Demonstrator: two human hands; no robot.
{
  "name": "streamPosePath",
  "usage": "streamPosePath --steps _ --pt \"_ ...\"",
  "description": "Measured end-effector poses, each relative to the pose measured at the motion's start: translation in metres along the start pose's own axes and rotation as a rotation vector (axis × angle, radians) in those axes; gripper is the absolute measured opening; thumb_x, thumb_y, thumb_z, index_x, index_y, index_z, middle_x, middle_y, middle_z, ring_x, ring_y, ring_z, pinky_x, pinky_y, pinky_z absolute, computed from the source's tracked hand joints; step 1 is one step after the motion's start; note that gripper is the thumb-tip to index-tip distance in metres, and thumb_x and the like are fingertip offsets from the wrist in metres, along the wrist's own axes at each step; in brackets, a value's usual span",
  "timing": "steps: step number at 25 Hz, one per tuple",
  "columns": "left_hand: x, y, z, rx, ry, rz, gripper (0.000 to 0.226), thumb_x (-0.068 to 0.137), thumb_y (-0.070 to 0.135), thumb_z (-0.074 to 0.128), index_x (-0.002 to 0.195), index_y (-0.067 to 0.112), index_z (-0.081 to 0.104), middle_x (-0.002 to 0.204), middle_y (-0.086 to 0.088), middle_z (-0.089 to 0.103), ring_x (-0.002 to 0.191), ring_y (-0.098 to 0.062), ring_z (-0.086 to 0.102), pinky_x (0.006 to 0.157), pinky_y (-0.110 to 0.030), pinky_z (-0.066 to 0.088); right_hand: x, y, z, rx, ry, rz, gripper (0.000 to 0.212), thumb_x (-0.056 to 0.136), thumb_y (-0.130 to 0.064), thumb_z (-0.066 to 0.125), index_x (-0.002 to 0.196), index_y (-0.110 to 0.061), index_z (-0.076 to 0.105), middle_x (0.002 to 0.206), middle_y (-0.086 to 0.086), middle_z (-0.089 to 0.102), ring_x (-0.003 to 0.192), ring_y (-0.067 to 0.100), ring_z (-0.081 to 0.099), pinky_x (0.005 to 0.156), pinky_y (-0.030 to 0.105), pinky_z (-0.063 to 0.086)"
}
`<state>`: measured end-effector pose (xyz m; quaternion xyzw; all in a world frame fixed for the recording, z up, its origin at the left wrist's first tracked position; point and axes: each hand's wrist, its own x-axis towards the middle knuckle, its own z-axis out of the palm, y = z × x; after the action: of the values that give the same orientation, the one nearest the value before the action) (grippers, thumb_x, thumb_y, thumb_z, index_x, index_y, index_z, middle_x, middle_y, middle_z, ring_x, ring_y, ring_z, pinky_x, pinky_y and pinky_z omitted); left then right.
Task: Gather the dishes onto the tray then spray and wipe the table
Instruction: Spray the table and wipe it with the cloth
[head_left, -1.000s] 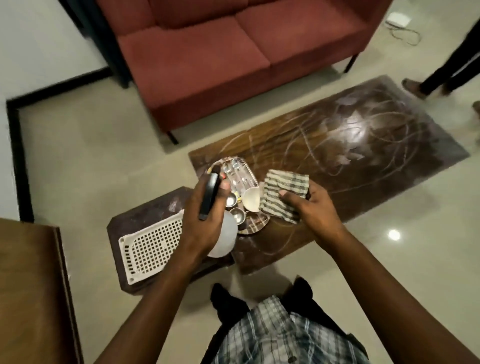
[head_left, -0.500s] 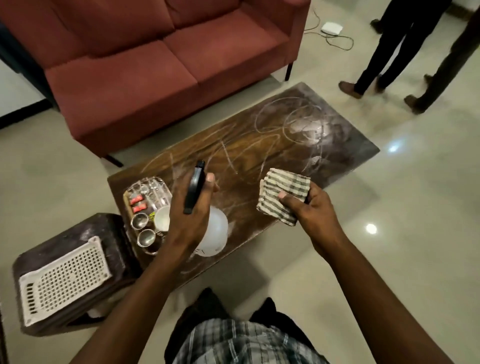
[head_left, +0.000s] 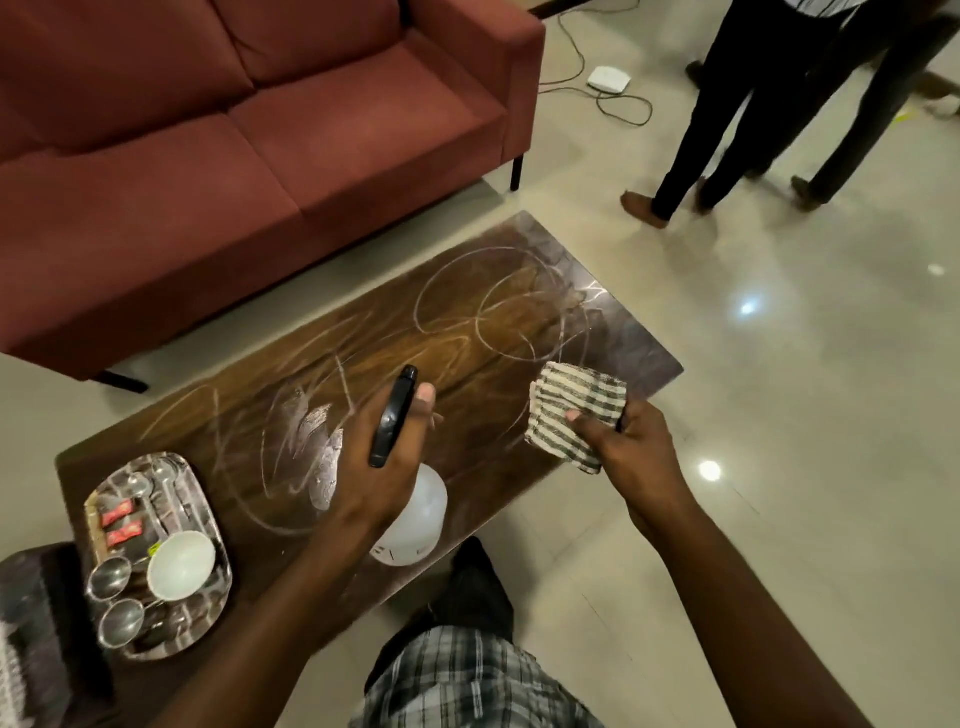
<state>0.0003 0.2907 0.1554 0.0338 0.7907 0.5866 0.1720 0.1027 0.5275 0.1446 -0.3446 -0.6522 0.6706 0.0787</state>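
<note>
My left hand (head_left: 379, 467) grips a spray bottle (head_left: 418, 519) with a white body and a black head, held above the middle of the dark wooden table (head_left: 467, 332). My right hand (head_left: 628, 457) holds a folded striped cloth (head_left: 574, 415) over the table's right part. White streaks and wet patches cover the tabletop. A steel tray (head_left: 205, 483) sits at the table's left end. It carries a white bowl (head_left: 182, 564), two small steel cups (head_left: 109, 577), spoons and red sachets (head_left: 120, 525).
A red sofa (head_left: 234, 156) stands behind the table. Two people's legs (head_left: 727, 130) stand at the far right on the tiled floor, near a white box with a cable (head_left: 608, 80). A low stool (head_left: 36, 623) with a white perforated crate is at the left edge.
My view has swung to the right along the table, so the tray and stool now lie at the far left. Both hands moved rightward over the tabletop, keeping the bottle and the cloth.
</note>
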Motion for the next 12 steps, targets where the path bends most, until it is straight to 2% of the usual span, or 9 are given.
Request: streamPosePath --steps 2,4,6,9,12 --pt "0.034 0.015 0.030 0.030 -0.024 -0.020 0.049 0.094 0.073 0.060 0.096 0.027 0.076 0.086 0.002 0.078 0.084 -0.006 0.076 0.086 -0.029 0.053 0.042 -0.013 -0.019 0.004 0.018 0.028 0.031 0.098 -0.003 0.073 0.127 -0.015 0.075 0.108 -0.003 0.084 0.099 0.017 0.081 0.073 0.022 0.063" --pt "0.066 0.026 0.059 0.035 -0.033 -0.020 0.056 0.098 0.068 0.060 0.086 0.015 0.074 0.074 -0.021 0.066 0.065 -0.027 0.066 0.070 -0.029 0.050 0.089 -0.025 -0.037 -0.003 0.027 0.051 0.029 0.099 -0.005 0.074 0.126 -0.016 0.075 0.107 -0.004 0.084 0.098 0.015 0.081 0.073 0.022 0.063" --pt "0.092 0.036 0.085 0.040 -0.073 0.001 0.061 0.103 0.056 0.060 0.086 -0.002 0.068 0.076 -0.035 0.058 0.069 -0.051 0.059 0.064 -0.033 0.045 0.130 -0.035 -0.049 -0.022 0.030 0.062 0.027 0.099 -0.008 0.074 0.124 -0.020 0.075 0.105 -0.008 0.084 0.096 0.010 0.081 0.074 0.021 0.063" --pt "0.145 0.036 0.131 0.009 -0.027 -0.066 0.058 0.104 0.058 0.059 0.091 0.002 0.068 0.085 -0.035 0.065 0.082 -0.053 0.065 0.072 -0.037 0.051 0.213 -0.033 -0.065 -0.107 0.023 0.087 0.031 0.099 -0.016 0.076 0.130 -0.021 0.073 0.110 -0.007 0.082 0.099 0.010 0.079 0.089 0.031 0.065" --pt "0.203 0.027 0.186 0.052 0.083 -0.084 0.068 0.100 0.067 0.055 0.087 0.001 0.067 0.082 -0.030 0.066 0.078 -0.044 0.064 0.064 -0.020 0.048 0.313 -0.020 -0.081 -0.145 -0.047 0.078 0.032 0.100 -0.016 0.074 0.131 -0.022 0.072 0.112 -0.009 0.081 0.099 0.006 0.078 0.092 0.029 0.064"
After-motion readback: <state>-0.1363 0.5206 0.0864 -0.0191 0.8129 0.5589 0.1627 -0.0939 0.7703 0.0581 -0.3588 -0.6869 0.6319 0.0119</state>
